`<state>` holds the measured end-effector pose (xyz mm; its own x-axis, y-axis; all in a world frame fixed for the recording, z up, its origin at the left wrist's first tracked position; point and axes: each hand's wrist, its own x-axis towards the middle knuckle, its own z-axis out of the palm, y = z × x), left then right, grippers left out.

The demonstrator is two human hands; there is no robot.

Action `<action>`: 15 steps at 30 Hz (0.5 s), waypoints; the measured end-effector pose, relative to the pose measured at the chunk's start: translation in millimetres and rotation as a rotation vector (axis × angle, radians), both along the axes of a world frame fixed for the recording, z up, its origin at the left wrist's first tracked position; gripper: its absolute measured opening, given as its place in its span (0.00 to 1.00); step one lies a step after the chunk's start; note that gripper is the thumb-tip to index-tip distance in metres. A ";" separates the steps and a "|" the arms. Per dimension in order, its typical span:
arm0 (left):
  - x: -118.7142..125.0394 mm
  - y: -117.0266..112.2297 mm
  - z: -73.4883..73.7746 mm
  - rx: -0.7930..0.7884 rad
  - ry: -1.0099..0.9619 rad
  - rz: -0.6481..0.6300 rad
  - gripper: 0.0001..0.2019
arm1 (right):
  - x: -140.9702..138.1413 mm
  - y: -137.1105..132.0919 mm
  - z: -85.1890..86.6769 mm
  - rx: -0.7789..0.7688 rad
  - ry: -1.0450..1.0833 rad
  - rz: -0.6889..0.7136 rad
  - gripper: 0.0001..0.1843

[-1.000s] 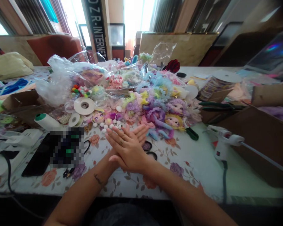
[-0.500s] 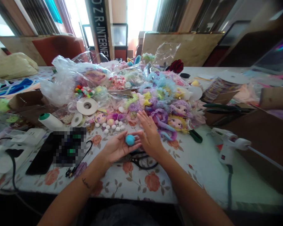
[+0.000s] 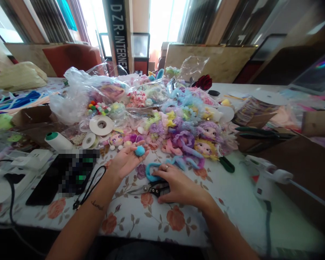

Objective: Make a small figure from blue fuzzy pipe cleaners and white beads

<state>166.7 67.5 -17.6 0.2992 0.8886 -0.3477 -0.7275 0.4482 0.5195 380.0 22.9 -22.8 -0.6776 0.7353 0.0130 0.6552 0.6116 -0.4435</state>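
Observation:
A fuzzy light-blue pom-pom (image 3: 139,151) rests on the fingers of my left hand (image 3: 124,160), palm up and slightly cupped, in the head view. Lower and to the right, my right hand (image 3: 180,184) hovers palm down over a pair of black-handled scissors (image 3: 155,190), its thumb and fingers apart. The scissors lie with their blades pointing left, and the hand partly covers their handles. By its fingertips curls a blue-and-purple fuzzy strip (image 3: 151,171); whether they touch it I cannot tell.
Several doll faces (image 3: 206,148) and pastel trims pile up behind my hands. Ribbon rolls (image 3: 101,125), a thread cone (image 3: 58,141), a phone (image 3: 44,180) and a power strip (image 3: 5,180) are at left. A glue gun (image 3: 262,177) stands at right beside a cardboard box (image 3: 303,162).
My hands have moved apart. The left has shifted left and slightly away with the pom-pom; the right has left it and come down over the scissors. The view has tilted slightly.

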 end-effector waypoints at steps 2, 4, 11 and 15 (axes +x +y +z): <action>0.3 -2.0 -3.8 0.021 0.046 0.034 0.19 | -0.2 1.1 -2.3 0.031 -0.010 -0.029 0.36; -1.7 -2.6 -8.0 0.062 0.095 0.094 0.15 | 2.7 5.3 -6.4 0.075 0.000 -0.094 0.33; 1.5 -12.7 -12.7 0.363 0.475 0.165 0.11 | 19.9 21.8 -8.6 0.186 0.142 -0.254 0.27; 14.2 -26.7 -10.4 0.658 0.899 0.123 0.13 | 9.8 18.3 4.8 0.136 0.436 -0.445 0.15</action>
